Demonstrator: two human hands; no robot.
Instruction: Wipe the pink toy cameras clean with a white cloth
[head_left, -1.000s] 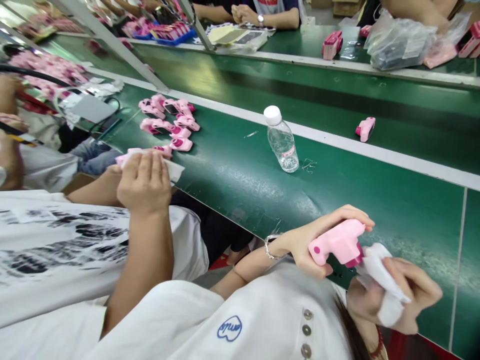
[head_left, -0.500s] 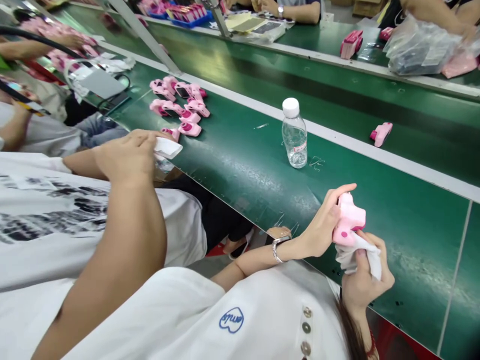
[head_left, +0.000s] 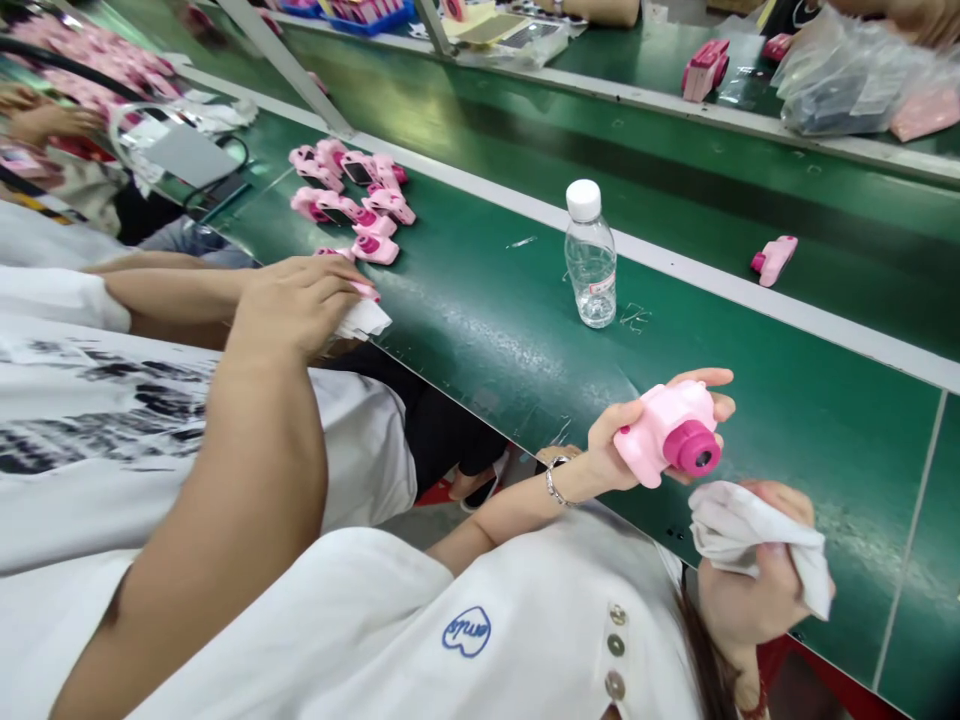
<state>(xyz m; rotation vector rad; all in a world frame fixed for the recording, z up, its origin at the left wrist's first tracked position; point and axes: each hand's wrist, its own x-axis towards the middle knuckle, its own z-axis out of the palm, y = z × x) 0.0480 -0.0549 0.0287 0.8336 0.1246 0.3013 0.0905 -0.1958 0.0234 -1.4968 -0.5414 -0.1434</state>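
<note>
My left hand [head_left: 611,450], with a silver bracelet at the wrist, grips a pink toy camera [head_left: 664,425]. The camera's magenta lens points down and to the right, and my fingers show behind its body. In my right hand [head_left: 750,600] is a bunched white cloth [head_left: 750,525], pinched under the thumb. The cloth is close to the lens but apart from the camera. Both hands are above the near edge of the green bench [head_left: 480,330].
A clear bottle [head_left: 591,265] with a white cap stands beyond my hands. Several pink cameras [head_left: 356,195] lie to the left, near a co-worker's hand [head_left: 300,300] holding a white cloth. Another pink camera [head_left: 776,260] lies past the pale strip. Co-workers sit opposite.
My left hand has turned the camera so that its lens shows. My right hand has drawn the cloth away from it, down and to the right. The co-worker's hand has moved right.
</note>
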